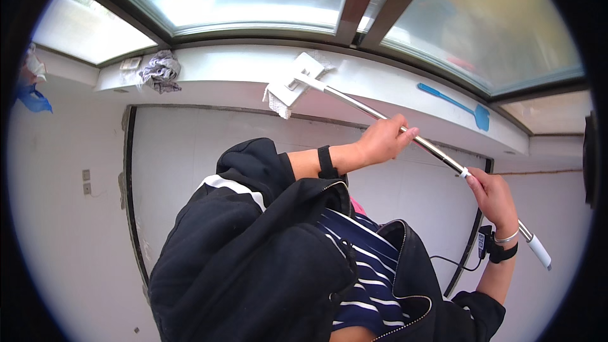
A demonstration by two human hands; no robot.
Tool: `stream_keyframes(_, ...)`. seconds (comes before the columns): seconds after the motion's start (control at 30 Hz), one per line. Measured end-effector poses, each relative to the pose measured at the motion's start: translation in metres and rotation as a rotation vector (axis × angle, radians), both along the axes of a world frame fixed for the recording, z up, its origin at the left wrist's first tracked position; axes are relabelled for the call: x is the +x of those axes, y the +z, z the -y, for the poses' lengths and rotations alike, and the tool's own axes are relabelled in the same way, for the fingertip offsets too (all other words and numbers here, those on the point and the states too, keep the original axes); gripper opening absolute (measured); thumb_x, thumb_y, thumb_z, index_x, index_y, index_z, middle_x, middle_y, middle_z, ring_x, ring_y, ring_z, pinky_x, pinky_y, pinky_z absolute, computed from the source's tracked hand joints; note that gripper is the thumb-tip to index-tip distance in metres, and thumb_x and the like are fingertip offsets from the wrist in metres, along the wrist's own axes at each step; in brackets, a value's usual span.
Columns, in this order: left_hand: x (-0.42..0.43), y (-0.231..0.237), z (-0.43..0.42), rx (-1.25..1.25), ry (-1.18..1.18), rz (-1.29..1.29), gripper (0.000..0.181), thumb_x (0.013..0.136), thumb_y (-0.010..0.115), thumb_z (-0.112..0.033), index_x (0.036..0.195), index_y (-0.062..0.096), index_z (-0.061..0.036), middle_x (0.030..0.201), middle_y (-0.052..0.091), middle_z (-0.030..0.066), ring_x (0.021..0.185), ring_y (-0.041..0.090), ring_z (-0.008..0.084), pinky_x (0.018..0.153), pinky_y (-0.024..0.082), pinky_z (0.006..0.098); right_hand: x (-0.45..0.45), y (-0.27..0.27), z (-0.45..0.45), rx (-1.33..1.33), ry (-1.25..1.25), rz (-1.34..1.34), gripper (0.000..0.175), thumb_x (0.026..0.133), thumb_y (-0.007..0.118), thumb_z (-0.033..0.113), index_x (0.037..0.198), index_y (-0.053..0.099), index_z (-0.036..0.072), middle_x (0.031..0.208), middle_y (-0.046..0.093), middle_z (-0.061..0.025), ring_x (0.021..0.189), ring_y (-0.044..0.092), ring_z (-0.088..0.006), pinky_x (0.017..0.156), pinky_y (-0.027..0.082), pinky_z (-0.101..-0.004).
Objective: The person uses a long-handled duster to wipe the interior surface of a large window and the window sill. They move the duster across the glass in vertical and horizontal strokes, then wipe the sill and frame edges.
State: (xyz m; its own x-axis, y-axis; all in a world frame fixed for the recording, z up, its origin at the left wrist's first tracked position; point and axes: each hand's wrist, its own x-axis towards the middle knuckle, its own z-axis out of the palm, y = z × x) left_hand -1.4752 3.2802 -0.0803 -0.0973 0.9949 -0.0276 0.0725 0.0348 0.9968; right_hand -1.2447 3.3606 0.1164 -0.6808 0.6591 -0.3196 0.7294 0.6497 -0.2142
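My left hand wraps around the metal pole of a flat mop, partway along its length. Farther down the same pole, my right hand grips it just below a white collar. Behind my right wrist, the pole ends in a white handle grip. The white rectangular mop head lies tilted across the white windowsill. A pale textured cloth pad sticks out from under the head and hangs over the sill's front edge.
Crumpled grey cloth lies at the sill's left end. A blue fly swatter rests on the right part. Dark-framed window panes rise behind the sill. Wall sockets are at left. A thin black cable hangs near my right wrist.
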Motion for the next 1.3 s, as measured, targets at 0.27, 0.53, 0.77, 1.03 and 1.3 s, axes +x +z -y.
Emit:
stream_keyframes(0.27,0.039,-0.046,-0.037,-0.056,0.437,-0.048,0.038,0.103,0.048,-0.037,0.090,0.056,-0.0019,0.069,0.067,0.0164,0.054,0.066,0.0325,0.064,0.054,0.0465,0.048,-0.063,-0.088,-0.176,0.156,-0.059,0.027,0.101,0.057,0.028,0.110,0.068,0.006,0.078,0.061,-0.0227,0.070,0.058,-0.0398,0.065,0.047,-0.0417)
stream_keyframes(0.53,0.084,-0.033,-0.087,-0.292,0.814,-0.324,0.033,0.103,0.044,-0.036,0.106,0.046,-0.0039,0.061,0.063,0.0185,0.058,0.067,0.0364,0.065,0.052,0.0489,0.098,-0.094,-0.145,-0.259,0.226,-0.236,0.032,0.101,0.054,0.033,0.098,0.066,0.003,0.082,0.064,-0.0225,0.076,0.059,-0.0439,0.069,0.048,-0.0467)
stream_keyframes(0.77,0.152,-0.074,-0.125,-0.101,0.474,-0.362,0.036,0.104,0.046,-0.039,0.103,0.043,-0.0026,0.073,0.064,0.0215,0.062,0.065,0.0379,0.058,0.051,0.0478,0.192,-0.063,-0.156,-0.246,0.088,-0.100,0.031,0.101,0.055,0.031,0.092,0.061,0.001,0.077,0.059,-0.0234,0.070,0.052,-0.0429,0.065,0.045,-0.0448)
stream_keyframes(1.03,0.187,-0.021,-0.118,-0.074,0.246,-0.246,0.044,0.105,0.043,-0.045,0.103,0.043,-0.0002,0.064,0.061,0.0169,0.049,0.063,0.0292,0.053,0.050,0.0431,0.223,-0.025,-0.120,-0.232,-0.159,0.027,0.029,0.102,0.056,0.026,0.099,0.064,-0.001,0.067,0.049,-0.0172,0.060,0.043,-0.0279,0.061,0.043,-0.0377)
stream_keyframes(1.3,0.129,0.007,-0.179,-0.514,-0.160,-0.567,0.049,0.099,0.056,-0.047,0.097,0.066,0.0012,0.060,0.066,0.0135,0.054,0.069,0.0257,0.050,0.055,0.0387,0.249,-0.059,-0.134,-0.163,-0.103,-0.024,0.026,0.100,0.058,0.029,0.106,0.069,0.006,0.070,0.062,-0.0180,0.065,0.060,-0.0364,0.062,0.048,-0.0418)
